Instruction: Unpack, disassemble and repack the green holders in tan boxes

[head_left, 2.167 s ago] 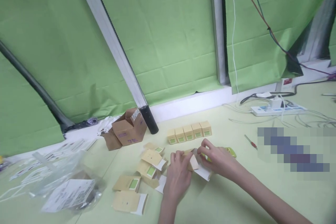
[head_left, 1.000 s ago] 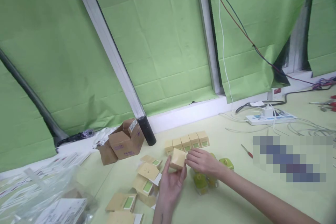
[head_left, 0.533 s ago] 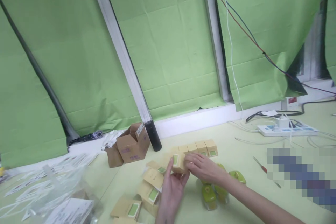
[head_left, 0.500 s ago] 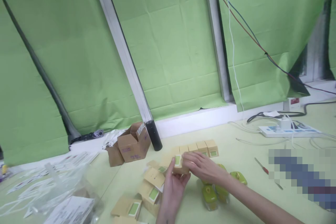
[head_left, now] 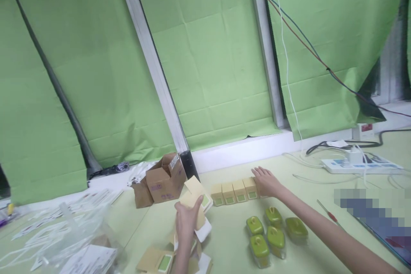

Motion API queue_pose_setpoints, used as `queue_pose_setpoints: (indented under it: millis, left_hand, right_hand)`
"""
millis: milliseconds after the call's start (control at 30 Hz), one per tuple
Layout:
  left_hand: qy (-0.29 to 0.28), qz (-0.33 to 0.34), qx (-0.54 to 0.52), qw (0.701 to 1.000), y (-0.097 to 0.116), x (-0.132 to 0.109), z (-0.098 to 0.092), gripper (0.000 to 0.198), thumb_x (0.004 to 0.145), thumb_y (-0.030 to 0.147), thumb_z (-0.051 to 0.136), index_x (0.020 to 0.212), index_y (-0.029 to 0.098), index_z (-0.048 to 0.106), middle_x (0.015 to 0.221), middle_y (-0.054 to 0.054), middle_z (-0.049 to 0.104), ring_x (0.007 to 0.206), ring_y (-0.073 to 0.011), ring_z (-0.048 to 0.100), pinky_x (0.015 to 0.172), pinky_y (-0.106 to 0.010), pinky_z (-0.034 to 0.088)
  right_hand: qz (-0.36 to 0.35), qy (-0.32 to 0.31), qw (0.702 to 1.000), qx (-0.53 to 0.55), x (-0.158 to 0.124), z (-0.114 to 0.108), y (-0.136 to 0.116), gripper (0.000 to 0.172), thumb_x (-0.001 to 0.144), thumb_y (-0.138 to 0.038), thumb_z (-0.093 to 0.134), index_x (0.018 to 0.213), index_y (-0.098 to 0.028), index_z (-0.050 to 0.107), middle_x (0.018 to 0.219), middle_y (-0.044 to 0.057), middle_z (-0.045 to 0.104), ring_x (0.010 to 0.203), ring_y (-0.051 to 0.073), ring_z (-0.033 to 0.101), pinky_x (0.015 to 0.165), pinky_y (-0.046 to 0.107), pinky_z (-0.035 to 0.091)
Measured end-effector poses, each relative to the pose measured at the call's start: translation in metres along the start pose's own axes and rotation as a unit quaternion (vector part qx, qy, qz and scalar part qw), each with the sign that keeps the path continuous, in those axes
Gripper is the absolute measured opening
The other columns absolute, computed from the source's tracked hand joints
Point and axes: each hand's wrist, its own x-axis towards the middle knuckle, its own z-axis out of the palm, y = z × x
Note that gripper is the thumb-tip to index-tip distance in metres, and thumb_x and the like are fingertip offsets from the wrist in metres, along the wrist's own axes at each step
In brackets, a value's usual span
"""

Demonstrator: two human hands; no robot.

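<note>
My left hand (head_left: 186, 218) grips a small tan cardboard box (head_left: 192, 192) with its flap up and a green window on its side. Below it lie more such boxes (head_left: 154, 259), some with flaps spread, partly covered by my left forearm. My right hand (head_left: 266, 182), fingers stretched out, rests against the right end of a row of closed tan boxes (head_left: 236, 192); it partly hides the last box. Between my forearms stand several clear containers with green lids (head_left: 259, 246).
At the back are an open brown carton (head_left: 165, 180) and a black cylinder (head_left: 189, 165). A power strip (head_left: 362, 165) with cables lies at right, near a red-handled tool (head_left: 331, 215). Plastic bags (head_left: 80, 231) and white strips (head_left: 32, 235) cover the left side.
Both hands were together on one box. My right hand has moved right and away to the end of the row; my left hand has moved left and now holds an open-flapped box.
</note>
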Motion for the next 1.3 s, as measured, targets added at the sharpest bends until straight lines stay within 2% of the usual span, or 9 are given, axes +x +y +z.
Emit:
queue_pose_setpoints:
  millis: [100,200,300,400,467,633,800,1167,1300]
  left_hand:
    - [0.074,0.024,0.103,0.992,0.003,0.009,-0.006,0.097,0.055,0.043,0.072,0.127,-0.001,0.024,0.135,-0.036,0.025,0.128,-0.0487,0.017,0.098,-0.063,0.016]
    - [0.083,0.095,0.139,0.982,0.005,-0.005,-0.001,0.089,0.069,0.041,0.059,0.134,0.003,0.012,0.143,-0.028,0.013,0.134,-0.0391,0.009,0.105,-0.055,0.012]
    - [-0.095,0.248,0.15,0.952,0.008,-0.039,0.016,0.064,0.076,0.034,0.052,0.131,0.012,0.029,0.141,-0.017,0.03,0.132,-0.0286,0.024,0.107,-0.046,0.02]
    - [-0.338,0.365,0.149,0.854,0.012,-0.08,0.037,0.072,0.076,0.03,0.056,0.138,0.026,0.02,0.148,-0.008,0.02,0.134,-0.0271,0.019,0.107,-0.047,0.022]
    - [-0.397,0.392,0.146,0.817,0.016,-0.099,0.046,0.073,0.075,0.024,0.057,0.138,0.027,0.021,0.143,-0.008,0.031,0.131,-0.0271,0.026,0.105,-0.047,0.026]
    - [-0.372,0.368,0.163,0.836,0.015,-0.112,0.035,0.054,0.072,0.017,0.056,0.123,0.023,0.041,0.117,-0.008,0.052,0.11,-0.0263,0.045,0.091,-0.042,0.04]
    - [-0.352,0.384,0.223,0.824,-0.005,-0.116,0.013,0.064,0.062,0.001,0.046,0.121,0.026,0.039,0.109,-0.006,0.051,0.104,-0.0249,0.045,0.086,-0.04,0.041]
    - [-0.301,0.517,0.246,0.763,-0.025,-0.128,0.004,0.047,0.066,-0.003,0.041,0.104,0.024,0.042,0.109,-0.007,0.051,0.097,-0.0231,0.05,0.076,-0.037,0.045]
    - [-0.328,0.416,0.208,0.822,-0.026,-0.122,-0.002,0.054,0.067,0.004,0.048,0.118,0.023,0.04,0.112,-0.009,0.054,0.103,-0.0249,0.051,0.083,-0.04,0.043]
  right_hand:
    - [0.024,-0.058,0.998,0.004,-0.002,-0.004,0.026,0.029,0.088,-0.029,0.053,0.113,-0.016,0.053,0.112,0.007,0.057,0.092,0.019,0.06,0.077,0.039,0.051]
    - [0.028,-0.063,0.998,0.01,-0.015,-0.02,0.031,0.027,0.089,-0.03,0.052,0.112,-0.016,0.053,0.111,0.006,0.057,0.091,0.019,0.06,0.077,0.039,0.05]
    - [0.012,-0.035,0.999,0.028,-0.035,-0.044,0.014,0.026,0.081,-0.027,0.061,0.103,-0.015,0.054,0.102,0.005,0.059,0.089,0.02,0.058,0.075,0.037,0.048]
    - [-0.008,-0.01,0.998,0.065,-0.058,-0.062,-0.015,0.037,0.066,-0.015,0.07,0.097,-0.018,0.05,0.091,0.004,0.06,0.082,0.021,0.056,0.066,0.031,0.046]
    - [-0.025,0.0,0.996,0.091,-0.072,-0.066,-0.035,0.038,0.067,-0.011,0.066,0.098,-0.021,0.047,0.092,0.003,0.06,0.081,0.019,0.057,0.064,0.028,0.046]
    - [-0.031,0.025,0.991,0.129,-0.103,-0.071,-0.062,0.022,0.073,-0.017,0.063,0.087,-0.02,0.047,0.085,0.005,0.059,0.075,0.019,0.056,0.063,0.029,0.044]
    - [-0.041,-0.071,0.966,0.247,-0.117,-0.084,-0.074,0.012,0.09,-0.031,0.043,0.091,-0.026,0.053,0.067,-0.003,0.062,0.059,0.014,0.059,0.055,0.023,0.042]
    - [-0.091,-0.014,0.994,0.053,-0.11,-0.071,-0.104,0.011,0.08,-0.014,0.051,0.075,-0.021,0.056,0.075,0.0,0.059,0.05,0.013,0.056,0.044,0.023,0.036]
    - [-0.004,0.021,0.98,0.199,-0.111,-0.073,-0.081,0.016,0.089,-0.024,0.038,0.083,-0.021,0.053,0.096,0.005,0.057,0.061,0.014,0.061,0.051,0.025,0.046]
